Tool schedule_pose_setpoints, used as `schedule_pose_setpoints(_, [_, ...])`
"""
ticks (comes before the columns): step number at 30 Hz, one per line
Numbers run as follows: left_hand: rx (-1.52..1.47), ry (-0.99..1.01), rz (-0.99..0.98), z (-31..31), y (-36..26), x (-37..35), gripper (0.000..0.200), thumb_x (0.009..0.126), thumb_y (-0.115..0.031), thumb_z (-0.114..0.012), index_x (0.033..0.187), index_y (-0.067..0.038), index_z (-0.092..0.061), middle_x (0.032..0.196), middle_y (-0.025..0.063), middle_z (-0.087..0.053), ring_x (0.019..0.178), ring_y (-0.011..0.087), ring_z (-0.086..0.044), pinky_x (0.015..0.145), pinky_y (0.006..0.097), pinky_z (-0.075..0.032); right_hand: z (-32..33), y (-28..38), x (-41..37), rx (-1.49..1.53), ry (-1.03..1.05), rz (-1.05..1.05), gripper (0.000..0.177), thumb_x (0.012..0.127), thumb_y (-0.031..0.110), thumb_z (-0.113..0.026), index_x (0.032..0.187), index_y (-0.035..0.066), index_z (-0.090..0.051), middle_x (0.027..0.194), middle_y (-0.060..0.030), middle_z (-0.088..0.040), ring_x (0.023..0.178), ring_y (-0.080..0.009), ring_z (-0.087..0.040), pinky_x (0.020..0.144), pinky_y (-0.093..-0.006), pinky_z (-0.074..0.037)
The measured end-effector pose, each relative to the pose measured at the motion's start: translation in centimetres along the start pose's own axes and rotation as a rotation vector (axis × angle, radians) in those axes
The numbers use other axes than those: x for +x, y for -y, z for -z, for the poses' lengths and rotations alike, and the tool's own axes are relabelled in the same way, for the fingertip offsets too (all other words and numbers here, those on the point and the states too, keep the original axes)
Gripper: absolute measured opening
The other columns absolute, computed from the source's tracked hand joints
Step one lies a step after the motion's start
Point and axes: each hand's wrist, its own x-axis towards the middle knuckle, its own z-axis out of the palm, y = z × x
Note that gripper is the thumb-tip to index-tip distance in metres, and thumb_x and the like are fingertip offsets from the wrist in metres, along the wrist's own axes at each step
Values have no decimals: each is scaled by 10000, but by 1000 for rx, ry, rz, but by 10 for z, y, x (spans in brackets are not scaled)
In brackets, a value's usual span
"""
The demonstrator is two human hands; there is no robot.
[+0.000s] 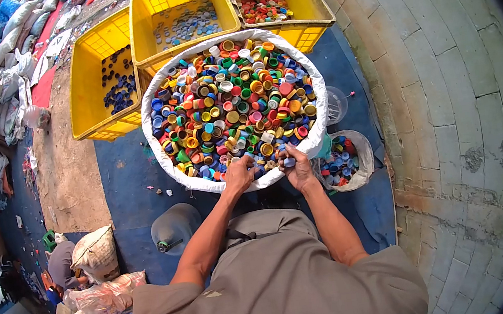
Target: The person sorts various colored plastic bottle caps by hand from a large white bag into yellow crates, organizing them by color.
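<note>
Both hands are digging into the bottle caps point(231, 102) at the near edge of the white sack point(319, 128). The left hand point(239, 174) is curling loosely among them, and the right hand point(296, 165) is pinching downward; what either is gripping cannot be told. Three yellow crates point(86, 96) are sitting just behind the sack, and a small bag point(363, 150) of caps is lying beside the right hand.
</note>
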Motion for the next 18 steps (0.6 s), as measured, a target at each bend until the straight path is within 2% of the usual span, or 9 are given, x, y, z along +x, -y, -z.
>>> schedule_pose_setpoints(4, [-366, -117, 9, 15, 2, -2, 259, 802, -154, -706, 1031, -42, -663, 846, 83, -698, 781, 151, -652, 688, 289, -494, -13, -11, 7, -566, -12, 59, 173, 849, 200, -680, 834, 70, -566, 763, -22, -608, 589, -71, -515, 518, -208, -388])
schedule_pose_setpoints(5, [-511, -119, 40, 21, 5, -3, 260, 830, -120, -686, 1066, -15, -654, 889, 50, -665, 782, 132, -612, 704, 270, -481, -17, -18, 12, -774, -23, 139, 187, 834, 156, -694, 913, 26, -585, 782, -29, -618, 602, -68, -524, 532, -200, -410])
schedule_pose_setpoints(6, [-719, -121, 91, 32, 4, -6, 280, 860, -145, -666, 1106, -15, -638, 946, 29, -646, 797, 114, -593, 696, 244, -468, 1, -37, 33, -953, 28, 345, 235, 825, 123, -683, 1001, -2, -588, 822, -59, -647, 684, -120, -619, 618, -240, -491])
schedule_pose_setpoints(8, [-1127, -26, 243, 58, 3, -13, 293, 900, -157, -628, 1159, -22, -611, 986, 31, -637, 820, 97, -585, 690, 224, -462, -20, -35, 25, -1230, 14, 483, 309, 789, 85, -673, 1064, -17, -578, 889, -110, -675, 833, -199, -679, 747, -297, -527])
schedule_pose_setpoints(9, [-1350, -30, 201, 65, 4, -16, 302, 932, -164, -585, 1200, -26, -580, 995, 43, -639, 862, 99, -597, 671, 212, -470, -23, -35, 27, -1394, 32, 437, 389, 757, 73, -646, 1126, -1, -548, 964, -150, -686, 927, -284, -676, 820, -371, -523])
schedule_pose_setpoints(10, [-1468, -96, 250, 70, 4, -19, 306, 941, -151, -563, 1212, -9, -553, 1027, 71, -639, 896, 140, -621, 721, 248, -522, -27, -36, 28, -1479, 16, 451, 410, 753, 77, -636, 1144, 6, -537, 976, -154, -685, 928, -304, -670, 826, -389, -519])
schedule_pose_setpoints(13, [-1661, -97, 231, 83, 13, -32, 322, 935, -160, -571, 1208, 6, -530, 1035, 98, -632, 930, 181, -629, 799, 282, -552, -33, -45, 31, -1671, -1, 468, 499, 757, 113, -598, 1235, 37, -478, 1012, -157, -684, 928, -373, -647, 847, -451, -502])
schedule_pose_setpoints(16, [-1750, -104, 207, 84, 25, -41, 316, 932, -152, -573, 1200, 9, -528, 1017, 107, -627, 926, 193, -631, 823, 286, -557, -37, -49, 37, -1853, -23, 388, 534, 760, 130, -603, 1265, 41, -454, 1013, -157, -684, 923, -373, -649, 837, -449, -506])
schedule_pose_setpoints(18, [-1731, -119, 211, 85, 31, -47, 312, 930, -145, -574, 1197, 9, -528, 1001, 110, -625, 924, 194, -632, 813, 277, -558, -39, -52, 37, -1833, -43, 404, 561, 766, 144, -609, 1289, 46, -431, 985, -174, -680, 905, -387, -646, 811, -466, -505])
